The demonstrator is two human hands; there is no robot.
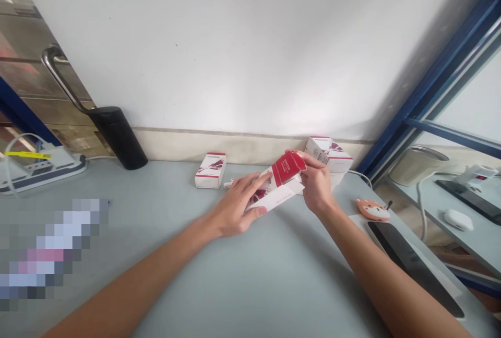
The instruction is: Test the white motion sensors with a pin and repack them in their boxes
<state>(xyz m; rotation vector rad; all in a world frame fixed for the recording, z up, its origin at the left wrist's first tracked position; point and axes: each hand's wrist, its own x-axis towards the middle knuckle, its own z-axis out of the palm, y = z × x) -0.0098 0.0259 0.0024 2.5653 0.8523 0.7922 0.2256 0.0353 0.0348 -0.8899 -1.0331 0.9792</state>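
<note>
A white and red cardboard box [278, 194] is held tilted above the table, its red end flap [288, 168] raised. My left hand [237, 205] wraps round the box's near left part, thumb on the lower side and fingers over the top. At the far right end, the fingers of my right hand [316, 179] pinch the red flap. Behind my right hand stands a stack of similar white and red boxes [338, 160], partly hidden. Left of my hands lies another such box [211, 170]. A small white object [228, 184] shows just past my left fingers.
A black cylinder [119, 137] leans by the wall at left, near a power strip [47, 171]. At right lie a dark phone-like slab [415, 267] and an orange animal-faced pouch [373, 209]. A blue metal frame [434, 82] borders the table. Something pixelated [55, 249] lies at left.
</note>
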